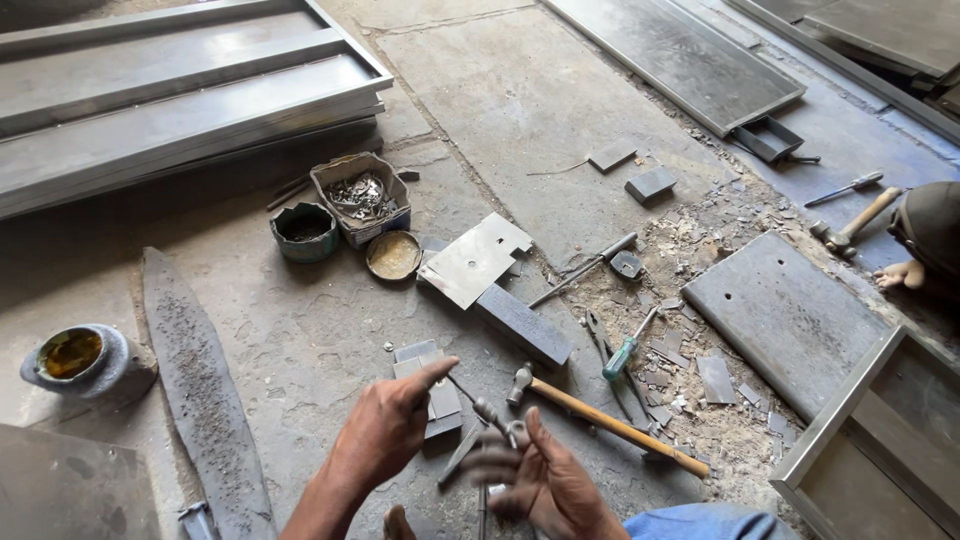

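1. Here, the left hand (392,425) is hovering over the rough concrete floor (520,100), index finger stretched out and pointing, the other fingers curled loosely; it is grasping nothing.
2. The right hand (548,487) is turning palm-up and is motion-blurred; a small grey metal piece (517,431) seems to be sitting at its fingertips, though the blur is hiding whether the fingers are gripping it.
3. Just beyond those fingertips, a hammer (600,420) with a pale wooden handle and dull steel head is lying on the floor, the head nearest the hands.
4. Under the left index finger, flat grey metal plates (430,385) are lying stacked, close below the hand but not touching it.
5. A second, wooden-handled hammer (852,225) is resting well apart at the right, near a person's toes (900,275).
6. One green-handled screwdriver (628,347) is lying among metal scraps and pale sawdust.
7. Three round containers are standing left: a green tin (303,230), a shallow lid (393,254) and a grey pot of yellow liquid (85,360); beside them, one box of metal shavings (361,197).
8. Long folded sheet-metal panels (170,100) are lying stacked at the upper left.
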